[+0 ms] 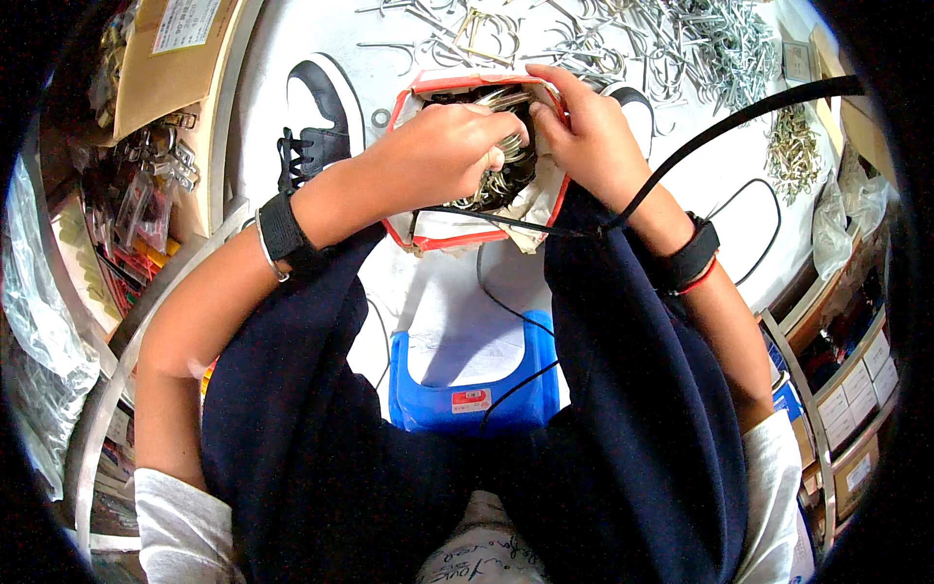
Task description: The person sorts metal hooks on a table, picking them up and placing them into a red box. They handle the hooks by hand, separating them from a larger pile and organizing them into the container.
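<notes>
Both hands pinching: my left hand [443, 146] closes on a bunch of metal rings [501, 161], my right hand [584, 127] steadies them, inside the red-edged box [428, 234] between my knees; I'd keep the bunch low over it

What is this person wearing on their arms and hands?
Both hands are bare, no gloves. The left hand has a black wristband with a thin silver bangle beside it. The right hand has a black wristband edged by a red cord. Short white sleeves end above the elbows.
</notes>
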Demonstrator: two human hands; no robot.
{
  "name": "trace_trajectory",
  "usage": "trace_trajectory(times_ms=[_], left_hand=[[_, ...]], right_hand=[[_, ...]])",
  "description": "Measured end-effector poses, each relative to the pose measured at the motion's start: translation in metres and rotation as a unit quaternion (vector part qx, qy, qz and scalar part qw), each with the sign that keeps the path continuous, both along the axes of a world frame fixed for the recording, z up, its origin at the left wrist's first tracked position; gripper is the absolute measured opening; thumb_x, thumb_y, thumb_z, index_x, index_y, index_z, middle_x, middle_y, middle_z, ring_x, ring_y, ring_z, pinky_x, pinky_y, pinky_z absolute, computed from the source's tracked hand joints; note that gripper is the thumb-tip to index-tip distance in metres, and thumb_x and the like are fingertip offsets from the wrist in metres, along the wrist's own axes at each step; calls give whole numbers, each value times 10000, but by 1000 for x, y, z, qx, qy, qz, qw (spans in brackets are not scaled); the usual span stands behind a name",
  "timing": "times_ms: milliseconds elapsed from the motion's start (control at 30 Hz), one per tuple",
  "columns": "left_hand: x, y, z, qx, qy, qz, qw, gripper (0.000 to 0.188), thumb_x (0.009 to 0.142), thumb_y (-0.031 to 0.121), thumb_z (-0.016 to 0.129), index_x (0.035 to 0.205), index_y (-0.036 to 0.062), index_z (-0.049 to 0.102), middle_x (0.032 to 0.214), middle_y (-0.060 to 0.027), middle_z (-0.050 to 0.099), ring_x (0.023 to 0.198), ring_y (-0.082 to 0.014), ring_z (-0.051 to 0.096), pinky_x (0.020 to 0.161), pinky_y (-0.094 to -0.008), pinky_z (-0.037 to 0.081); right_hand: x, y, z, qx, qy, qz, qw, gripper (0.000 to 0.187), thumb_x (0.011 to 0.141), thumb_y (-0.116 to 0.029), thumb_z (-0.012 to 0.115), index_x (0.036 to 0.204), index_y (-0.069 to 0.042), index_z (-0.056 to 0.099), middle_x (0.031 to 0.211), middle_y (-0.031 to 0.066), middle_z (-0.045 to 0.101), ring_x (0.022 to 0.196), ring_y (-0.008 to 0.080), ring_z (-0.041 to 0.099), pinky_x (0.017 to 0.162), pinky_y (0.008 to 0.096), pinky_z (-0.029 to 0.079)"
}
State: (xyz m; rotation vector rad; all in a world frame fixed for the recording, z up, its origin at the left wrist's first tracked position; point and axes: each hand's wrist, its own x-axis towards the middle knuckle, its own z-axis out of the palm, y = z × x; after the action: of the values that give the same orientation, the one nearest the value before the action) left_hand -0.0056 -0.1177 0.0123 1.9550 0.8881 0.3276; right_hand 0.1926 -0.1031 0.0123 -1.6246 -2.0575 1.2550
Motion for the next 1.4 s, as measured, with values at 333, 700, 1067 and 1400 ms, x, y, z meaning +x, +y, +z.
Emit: trace_trajectory(times_ms=[333,700,1067,1400], left_hand=[[3,11,14,-137,11,14,990,231,793,41,555,1019,1,585,796,-169,625,725,-256,640,703,-357,507],[16,13,-10,-222,-41,107,968,245,864,61,526,1091,-24,562,833,-103,659,793,-154,649,732,-277,505],[18,4,0,-246,-18,197,949,260,865,61,515,1105,-22,568,868,-96,660,801,-124,624,759,-261,486],[26,-6,5,-103,-46,264,958,232,865,33,524,1081,-1,602,926,-124,685,819,-159,679,734,-265,510]], right_hand=[[-7,-4,3,32,-27,-25,999,287,865,-130,524,1131,-29,560,695,243,617,663,405,622,605,483,501],[4,-1,2,-34,92,-36,995,329,883,-175,544,1175,-24,550,797,208,660,695,295,676,613,351,530],[15,-7,11,-89,91,-1,992,510,826,-172,615,1280,-12,448,928,210,669,758,311,682,649,366,547],[14,-12,5,3,-37,78,996,247,795,-81,526,1032,-13,525,692,246,608,676,424,615,628,509,498]])
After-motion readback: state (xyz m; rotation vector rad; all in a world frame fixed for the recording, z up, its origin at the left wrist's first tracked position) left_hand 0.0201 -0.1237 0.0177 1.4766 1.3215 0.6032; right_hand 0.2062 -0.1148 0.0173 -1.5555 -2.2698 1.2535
